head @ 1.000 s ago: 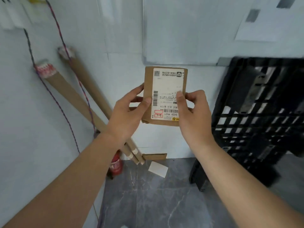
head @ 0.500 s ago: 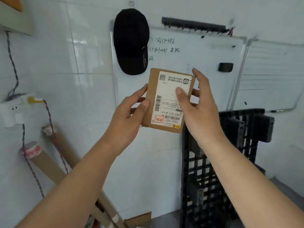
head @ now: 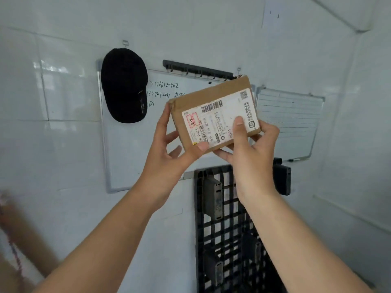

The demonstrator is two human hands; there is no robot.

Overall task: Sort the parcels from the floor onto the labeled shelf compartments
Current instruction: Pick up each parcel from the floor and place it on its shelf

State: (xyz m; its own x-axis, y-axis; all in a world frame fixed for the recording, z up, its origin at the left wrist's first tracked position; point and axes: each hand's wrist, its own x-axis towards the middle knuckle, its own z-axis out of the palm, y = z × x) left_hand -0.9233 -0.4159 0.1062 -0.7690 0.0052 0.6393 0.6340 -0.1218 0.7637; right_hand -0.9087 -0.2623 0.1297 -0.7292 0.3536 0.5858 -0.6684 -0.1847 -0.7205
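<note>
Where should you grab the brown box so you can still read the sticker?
Probably best by its plain short ends, one hand from each side. The cardboard parcel is flat and tilted, label facing the camera. The left hand holds the bare left end; the right hand has its thumb on the shipping label, hiding some print.

A black cap (head: 124, 85) is hanging over the upper left corner of a whiteboard (head: 131, 149) bearing handwritten numbers. A dark hook rail (head: 196, 69) is sitting along its top edge. A lined whiteboard (head: 292, 123) is hanging to the right. A black plastic pallet (head: 224, 229) is leaning against the wall below.
</note>
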